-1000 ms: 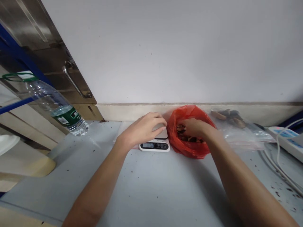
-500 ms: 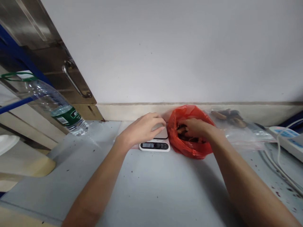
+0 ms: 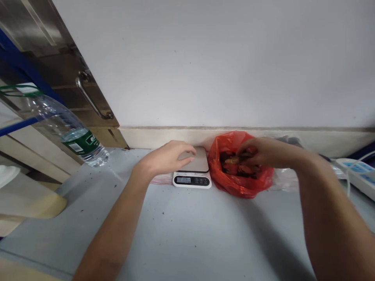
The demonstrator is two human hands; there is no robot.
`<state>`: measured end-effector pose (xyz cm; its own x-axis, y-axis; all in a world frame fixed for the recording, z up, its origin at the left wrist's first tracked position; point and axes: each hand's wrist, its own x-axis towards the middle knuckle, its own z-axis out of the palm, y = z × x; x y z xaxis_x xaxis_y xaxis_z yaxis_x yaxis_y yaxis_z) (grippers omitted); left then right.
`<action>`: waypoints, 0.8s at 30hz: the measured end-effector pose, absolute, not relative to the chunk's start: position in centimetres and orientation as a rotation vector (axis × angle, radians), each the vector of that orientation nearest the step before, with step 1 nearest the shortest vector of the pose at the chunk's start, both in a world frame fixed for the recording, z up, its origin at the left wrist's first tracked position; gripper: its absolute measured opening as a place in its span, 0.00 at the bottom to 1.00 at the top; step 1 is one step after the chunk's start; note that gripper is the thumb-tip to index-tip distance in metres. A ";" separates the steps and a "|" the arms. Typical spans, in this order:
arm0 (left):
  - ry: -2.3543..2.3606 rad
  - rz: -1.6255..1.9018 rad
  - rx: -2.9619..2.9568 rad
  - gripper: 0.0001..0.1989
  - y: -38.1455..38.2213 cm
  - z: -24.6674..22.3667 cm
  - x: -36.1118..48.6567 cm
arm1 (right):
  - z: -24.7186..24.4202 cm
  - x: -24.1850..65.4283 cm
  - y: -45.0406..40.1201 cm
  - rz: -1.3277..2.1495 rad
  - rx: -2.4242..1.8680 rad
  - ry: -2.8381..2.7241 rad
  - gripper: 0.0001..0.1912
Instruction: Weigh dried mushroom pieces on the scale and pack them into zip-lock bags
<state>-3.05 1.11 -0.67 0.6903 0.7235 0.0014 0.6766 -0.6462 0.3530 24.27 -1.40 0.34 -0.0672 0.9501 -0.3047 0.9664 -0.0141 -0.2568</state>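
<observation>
A white kitchen scale point(image 3: 192, 179) with a metal weighing plate point(image 3: 199, 160) sits against the foot of the wall; its display is lit, but I cannot read it surely. Over the plate's left side hovers my left hand point(image 3: 166, 158), thumb and fingers apart, holding nothing. To the right of the scale stands a red plastic bag point(image 3: 238, 191), its mouth wide and several dark brown dried pieces point(image 3: 244, 169) inside. My right hand point(image 3: 260, 152) is at the bag's mouth, fingertips closed on a light brown dried piece point(image 3: 233, 160).
Clear plastic bags point(image 3: 285, 179) lie behind my right forearm, partly hidden. A white device with blue buttons point(image 3: 356, 171) and a cable are at the far right. On the left are a large water bottle point(image 3: 82, 142) and a pale plastic container point(image 3: 32, 199). Dark crumbs dot the grey tabletop point(image 3: 175, 242).
My right hand has lifted from inside the red bag and shifted right, with a brown piece now showing at its fingertips. My left hand has drawn slightly left, baring more of the weighing plate.
</observation>
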 end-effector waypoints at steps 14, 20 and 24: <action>1.432 -0.276 2.319 0.27 2.6 -0.9 -6.4 | 0.5 15.3 1.8 -0.526 1.854 2.563 0.17; 1.541 -0.421 2.161 0.29 2.9 -0.8 -6.7 | -2.1 13.4 3.0 -0.539 1.772 2.503 0.23; 1.576 -0.424 2.150 0.29 3.0 -0.6 -7.4 | -2.3 13.7 2.9 -0.568 1.779 2.527 0.27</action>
